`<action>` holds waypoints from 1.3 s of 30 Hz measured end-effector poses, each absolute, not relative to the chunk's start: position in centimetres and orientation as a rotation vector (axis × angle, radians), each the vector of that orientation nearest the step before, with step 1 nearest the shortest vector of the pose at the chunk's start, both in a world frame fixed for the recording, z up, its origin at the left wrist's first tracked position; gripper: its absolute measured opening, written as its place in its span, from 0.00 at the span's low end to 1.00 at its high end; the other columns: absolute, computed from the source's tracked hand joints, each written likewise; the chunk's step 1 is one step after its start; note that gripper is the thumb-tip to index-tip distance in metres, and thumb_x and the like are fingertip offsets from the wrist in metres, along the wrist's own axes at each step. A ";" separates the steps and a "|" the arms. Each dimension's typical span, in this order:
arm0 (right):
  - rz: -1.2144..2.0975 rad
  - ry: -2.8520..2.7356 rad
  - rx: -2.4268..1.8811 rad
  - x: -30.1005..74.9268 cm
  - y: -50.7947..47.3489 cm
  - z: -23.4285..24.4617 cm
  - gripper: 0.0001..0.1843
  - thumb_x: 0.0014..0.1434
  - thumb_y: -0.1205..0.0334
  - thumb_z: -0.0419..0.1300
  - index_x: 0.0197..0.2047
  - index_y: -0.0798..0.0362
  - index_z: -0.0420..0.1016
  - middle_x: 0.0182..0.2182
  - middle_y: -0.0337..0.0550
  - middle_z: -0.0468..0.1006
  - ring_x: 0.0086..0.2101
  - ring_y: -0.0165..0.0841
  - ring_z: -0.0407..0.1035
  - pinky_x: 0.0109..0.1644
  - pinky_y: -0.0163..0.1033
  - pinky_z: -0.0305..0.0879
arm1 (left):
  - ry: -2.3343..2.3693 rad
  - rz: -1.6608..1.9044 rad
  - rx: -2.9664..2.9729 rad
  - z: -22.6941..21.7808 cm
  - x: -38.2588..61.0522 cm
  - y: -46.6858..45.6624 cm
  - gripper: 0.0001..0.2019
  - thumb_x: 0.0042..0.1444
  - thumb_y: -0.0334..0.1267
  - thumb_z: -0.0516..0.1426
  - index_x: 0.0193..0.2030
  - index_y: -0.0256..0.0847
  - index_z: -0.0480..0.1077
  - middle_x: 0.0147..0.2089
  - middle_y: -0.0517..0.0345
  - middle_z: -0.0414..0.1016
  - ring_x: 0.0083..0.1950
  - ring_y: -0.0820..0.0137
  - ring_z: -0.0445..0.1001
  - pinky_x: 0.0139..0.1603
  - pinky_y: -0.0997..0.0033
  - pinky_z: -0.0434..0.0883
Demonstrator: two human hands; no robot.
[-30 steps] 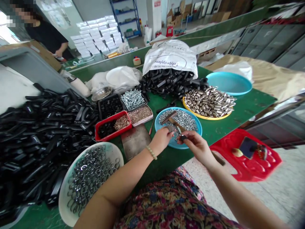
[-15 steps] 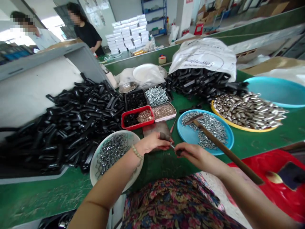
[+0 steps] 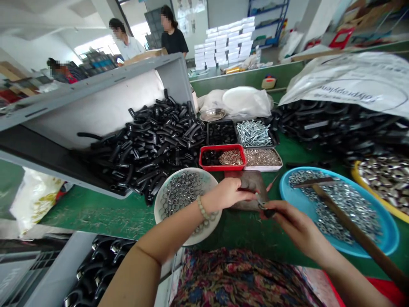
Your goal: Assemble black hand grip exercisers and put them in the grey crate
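Observation:
My left hand [image 3: 235,195] is closed in a pinch above a dark metal plate [image 3: 246,204]. A dark grey patch shows by its fingers; I cannot tell whether it covers them. My right hand [image 3: 292,221] grips a small black part [image 3: 269,212] between thumb and fingers. A shiny metal ring [image 3: 261,205] sits at the left end of that part, close to my left fingertips. What my left fingers hold is too small to make out. A white bowl of metal rings [image 3: 159,211] lies under my left forearm. Right of my hands is a blue tray [image 3: 298,209] holding small metal pieces.
A hammer [image 3: 351,221] lies across the blue tray. Behind the plate are a red box [image 3: 222,169] and a white box [image 3: 265,169] of small parts. Black curved handles [image 3: 153,140] spill from a tipped grey crate [image 3: 92,83]. A white sack [image 3: 348,81] stands back right.
The view has swung left, so the table's things appear further right. Both hands remain close together, and a metal ring now shows at the end of the black part.

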State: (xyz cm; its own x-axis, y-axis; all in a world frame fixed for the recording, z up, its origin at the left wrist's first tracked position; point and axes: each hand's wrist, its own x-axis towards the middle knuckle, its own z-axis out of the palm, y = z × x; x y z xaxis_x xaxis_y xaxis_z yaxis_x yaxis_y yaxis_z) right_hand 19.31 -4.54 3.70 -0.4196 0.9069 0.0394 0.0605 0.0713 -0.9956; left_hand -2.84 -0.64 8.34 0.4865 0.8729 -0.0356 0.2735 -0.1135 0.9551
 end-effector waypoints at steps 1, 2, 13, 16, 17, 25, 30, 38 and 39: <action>1.408 -1.687 -1.010 19.3 -4.7 3.8 0.09 0.59 0.54 0.58 0.42 0.46 0.74 0.35 0.45 0.78 0.36 0.37 0.73 0.41 0.41 0.71 | 0.986 0.621 1.613 8.4 -3.2 -0.5 0.10 0.51 0.36 0.61 0.40 0.38 0.76 0.37 0.55 0.79 0.40 0.65 0.75 0.46 0.68 0.69; 1.415 -1.698 -1.009 19.1 -4.8 3.9 0.09 0.59 0.54 0.59 0.41 0.46 0.74 0.34 0.45 0.78 0.36 0.37 0.73 0.42 0.41 0.71 | 0.958 0.583 1.566 8.6 -3.5 -0.5 0.10 0.50 0.35 0.62 0.40 0.37 0.76 0.35 0.56 0.78 0.38 0.66 0.75 0.44 0.69 0.70; 1.215 -1.842 -0.904 19.0 -5.0 3.9 0.10 0.61 0.59 0.55 0.46 0.43 0.73 0.36 0.47 0.79 0.35 0.38 0.76 0.39 0.42 0.74 | 0.931 0.736 1.341 8.8 -3.5 -2.3 0.10 0.51 0.39 0.61 0.40 0.38 0.76 0.38 0.53 0.77 0.40 0.67 0.75 0.45 0.67 0.71; 0.828 -2.245 -0.898 19.9 -5.3 3.7 0.18 0.61 0.65 0.53 0.53 0.42 0.73 0.51 0.49 0.75 0.49 0.41 0.71 0.51 0.46 0.69 | 0.945 0.612 1.150 7.8 -3.9 -1.8 0.13 0.49 0.40 0.63 0.40 0.35 0.75 0.34 0.53 0.76 0.34 0.68 0.75 0.42 0.66 0.72; 0.811 -2.266 -0.882 19.8 -5.5 3.6 0.19 0.62 0.66 0.52 0.53 0.43 0.73 0.52 0.48 0.74 0.50 0.40 0.70 0.52 0.46 0.69 | 0.938 0.578 1.095 7.7 -4.0 -1.7 0.14 0.47 0.40 0.64 0.40 0.34 0.75 0.33 0.54 0.76 0.33 0.69 0.74 0.42 0.65 0.72; 1.876 -0.893 -0.669 15.8 -5.3 3.2 0.13 0.54 0.56 0.65 0.40 0.48 0.68 0.28 0.36 0.77 0.25 0.24 0.71 0.29 0.28 0.69 | 0.913 0.820 1.570 8.3 -3.5 -1.9 0.04 0.52 0.28 0.57 0.29 0.37 0.73 0.45 0.52 0.75 0.47 0.67 0.73 0.53 0.66 0.68; 1.982 -0.691 -0.613 15.9 -4.8 3.6 0.14 0.50 0.60 0.69 0.38 0.49 0.69 0.28 0.36 0.76 0.24 0.23 0.69 0.28 0.27 0.66 | 1.062 1.083 1.983 6.9 -3.2 -1.6 0.16 0.52 0.21 0.49 0.37 0.39 0.76 0.58 0.51 0.68 0.61 0.64 0.63 0.64 0.58 0.59; 1.741 -1.010 -0.816 17.5 -4.2 2.1 0.12 0.55 0.53 0.64 0.39 0.50 0.69 0.30 0.40 0.76 0.28 0.30 0.72 0.35 0.37 0.69 | 0.990 0.915 1.937 10.2 -3.0 -2.2 0.13 0.60 0.30 0.50 0.43 0.44 0.76 0.58 0.52 0.68 0.61 0.61 0.63 0.64 0.57 0.56; 1.723 -1.058 -0.821 17.6 -4.2 1.9 0.12 0.55 0.53 0.64 0.39 0.50 0.70 0.31 0.40 0.76 0.29 0.30 0.72 0.36 0.38 0.69 | 1.011 0.899 1.861 10.6 -2.9 -2.4 0.13 0.61 0.33 0.51 0.47 0.44 0.74 0.56 0.50 0.71 0.60 0.61 0.65 0.63 0.57 0.58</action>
State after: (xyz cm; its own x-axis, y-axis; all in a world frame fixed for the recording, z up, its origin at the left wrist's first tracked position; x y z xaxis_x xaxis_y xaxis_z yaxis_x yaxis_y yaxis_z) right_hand 17.64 -4.24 1.93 -0.3508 0.9338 -0.0702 -0.3600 -0.2037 -0.9105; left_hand -2.85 -2.43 10.59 0.4235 0.8837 0.1992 0.3012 -0.3448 0.8890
